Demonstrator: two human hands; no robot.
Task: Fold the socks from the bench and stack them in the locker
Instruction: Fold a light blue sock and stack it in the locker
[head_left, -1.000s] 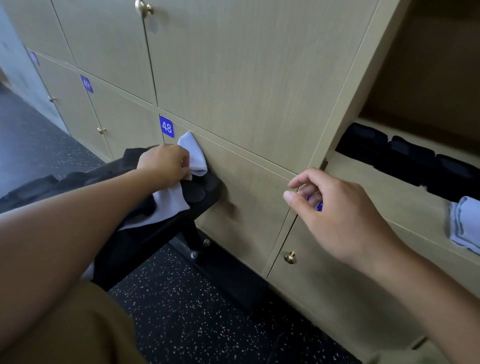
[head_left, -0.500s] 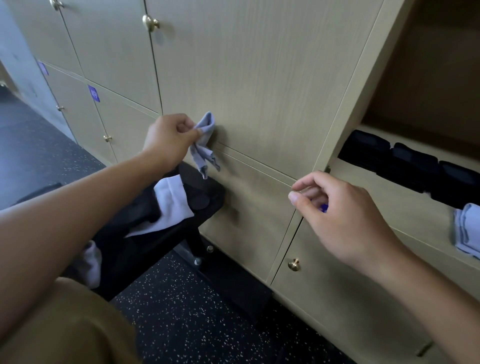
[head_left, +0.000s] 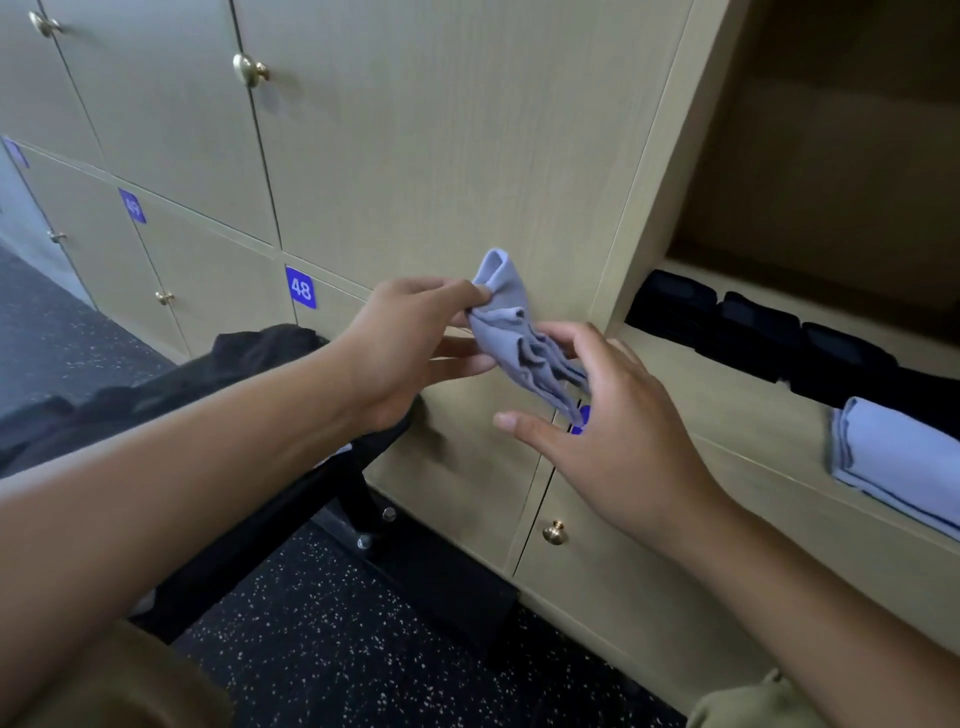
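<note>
Beige lockers (head_left: 415, 156) fill the wall, and one at the right stands open with a wooden shelf (head_left: 727, 410). On this shelf lie dark folded socks (head_left: 753, 338) in a row, and beside them, nearer to the camera, a folded blue pair (head_left: 904, 457). At the lower left is the black bench (head_left: 249, 395) with some dark cloth on it; I cannot tell how many socks remain there.

In front of the closed doors, the left hand (head_left: 405, 348) pinches a light blue sock (head_left: 524, 338) near its upper end, between thumb and forefinger. The sock hangs crumpled and points down to the right. The right hand (head_left: 613, 431) is spread wide, fingers straight, with its fingertips at the lower part of the sock; it seems to touch the cloth but does not grip it.

The step in hand, as I judge it, is to straighten the sock before the fold. To do it well, the right hand should take the free lower end and pull gently away from the left hand, so the wrinkles go out. Then one end goes over the other with the edges matched. Such thin cloth slips and bunches easily, so a firm pinch at both ends helps. The folded sock belongs on the blue pair, edges aligned.
</note>
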